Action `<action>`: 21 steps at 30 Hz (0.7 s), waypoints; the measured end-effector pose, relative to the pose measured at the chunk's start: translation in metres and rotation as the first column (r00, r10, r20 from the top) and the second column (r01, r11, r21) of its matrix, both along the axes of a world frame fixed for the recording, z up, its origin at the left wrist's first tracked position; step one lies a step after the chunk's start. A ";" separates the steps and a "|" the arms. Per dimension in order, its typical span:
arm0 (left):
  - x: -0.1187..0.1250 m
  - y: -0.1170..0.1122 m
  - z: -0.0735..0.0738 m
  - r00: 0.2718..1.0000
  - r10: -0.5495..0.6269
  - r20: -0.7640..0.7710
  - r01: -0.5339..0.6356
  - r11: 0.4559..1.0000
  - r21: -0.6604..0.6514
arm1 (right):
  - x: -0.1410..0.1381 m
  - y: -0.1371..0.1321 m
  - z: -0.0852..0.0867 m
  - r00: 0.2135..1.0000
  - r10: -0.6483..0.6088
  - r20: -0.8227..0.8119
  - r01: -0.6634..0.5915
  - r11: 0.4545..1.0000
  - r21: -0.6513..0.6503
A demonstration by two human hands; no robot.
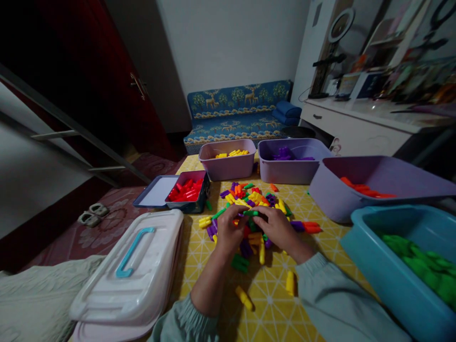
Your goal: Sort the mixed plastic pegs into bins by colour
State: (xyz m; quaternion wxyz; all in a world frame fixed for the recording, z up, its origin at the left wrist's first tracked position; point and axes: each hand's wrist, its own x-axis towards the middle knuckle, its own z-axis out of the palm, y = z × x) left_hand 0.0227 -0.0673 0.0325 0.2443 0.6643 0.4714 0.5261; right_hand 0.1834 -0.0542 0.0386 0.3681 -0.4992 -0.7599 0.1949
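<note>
Over a heap of mixed plastic toy pieces point(261, 242), my two hands come together at a green toy piece point(251, 213). The fingertips of my left hand point(230, 229) are closed on its left end. My right hand point(276, 229) pinches the same piece from the right. Yellow, purple, orange, red and green pieces lie under and around both hands. Nearer me on the yellow patterned tablecloth point(270, 318) are two loose yellow pieces, one point(244, 298) below my left hand and another point(290, 283) below my right.
A pink bin point(228, 168) holds yellow pieces, a purple bin point(290, 171) purple ones. At right, a lilac bin point(331, 204) has orange pieces and a blue bin point(370, 266) green ones. A tin point(190, 207) holds red pieces. A white lid point(142, 256) lies left.
</note>
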 end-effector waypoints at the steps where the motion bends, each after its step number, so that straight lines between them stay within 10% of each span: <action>1: 0.000 0.000 0.000 1.000 0.013 -0.012 -0.013 1.000 0.009 | 0.000 0.000 0.000 1.000 -0.020 -0.013 0.020 1.000 0.006; 8: -0.006 -0.003 0.010 0.965 0.060 -0.257 -0.044 0.997 0.067 | 0.003 0.001 0.007 0.892 -0.165 -0.421 0.127 0.985 -0.118; 14: 0.003 -0.012 0.016 0.793 -0.332 -0.511 0.399 0.916 0.024 | 0.001 0.000 0.018 0.503 -0.278 -0.818 -0.030 0.941 -0.338; 17: 0.005 -0.011 0.011 0.747 -0.334 -0.575 0.396 0.918 -0.019 | 0.001 0.001 0.022 0.284 -0.325 -0.902 -0.154 0.913 -0.378; 21: 0.001 -0.005 0.003 0.781 -0.247 -0.573 0.274 0.961 -0.041 | 0.010 0.004 0.026 0.178 -0.288 -0.941 -0.183 0.930 -0.319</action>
